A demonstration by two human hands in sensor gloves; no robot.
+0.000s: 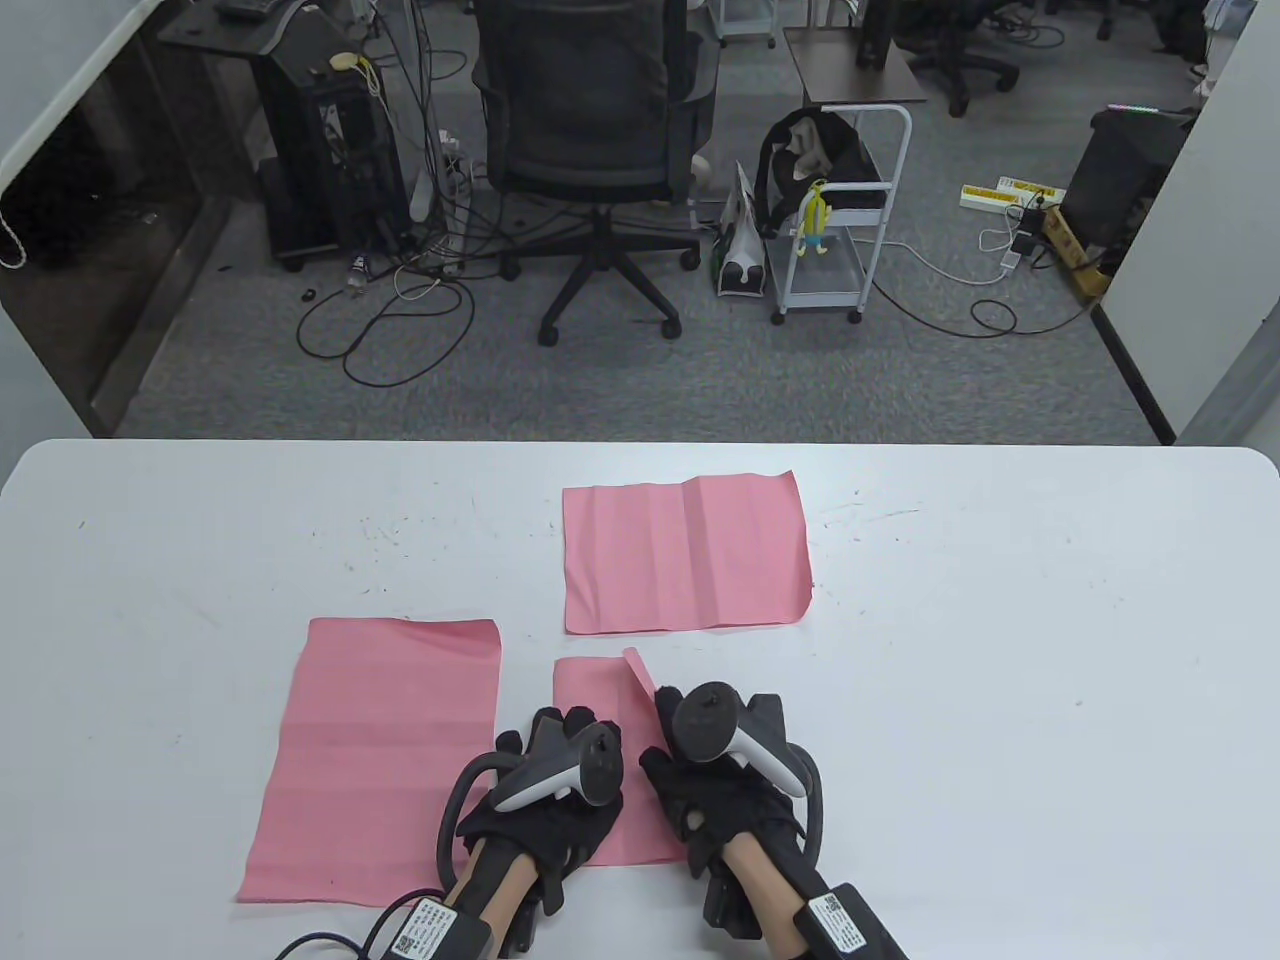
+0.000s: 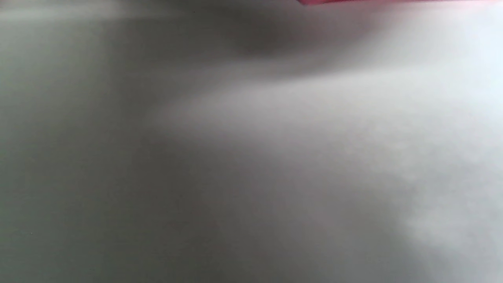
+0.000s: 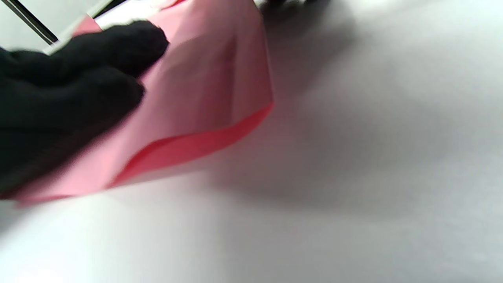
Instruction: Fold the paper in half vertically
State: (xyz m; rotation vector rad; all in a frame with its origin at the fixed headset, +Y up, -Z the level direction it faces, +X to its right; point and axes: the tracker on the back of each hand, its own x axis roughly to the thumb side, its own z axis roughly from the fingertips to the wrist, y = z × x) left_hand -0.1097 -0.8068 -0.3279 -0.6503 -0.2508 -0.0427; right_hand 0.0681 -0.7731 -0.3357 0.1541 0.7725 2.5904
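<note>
Paper [image 1: 590, 700] lies pink under both hands near the table's [image 1: 1000, 650] front edge, its right flap lifted over. Our right hand [image 1: 735, 790] pinches that flap; our left hand [image 1: 545, 800] rests flat, holding the sheet. We should match edges before creasing, we judge.

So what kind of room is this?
Probably an office or lab: a swivel chair and computer tower stand on grey carpet with loose cables beyond the white table.

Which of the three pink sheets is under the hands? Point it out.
The small pink sheet nearest the table's front edge: both hands, left hand and right hand, rest on it, one corner lifted. The other two lie flat, untouched.
</note>
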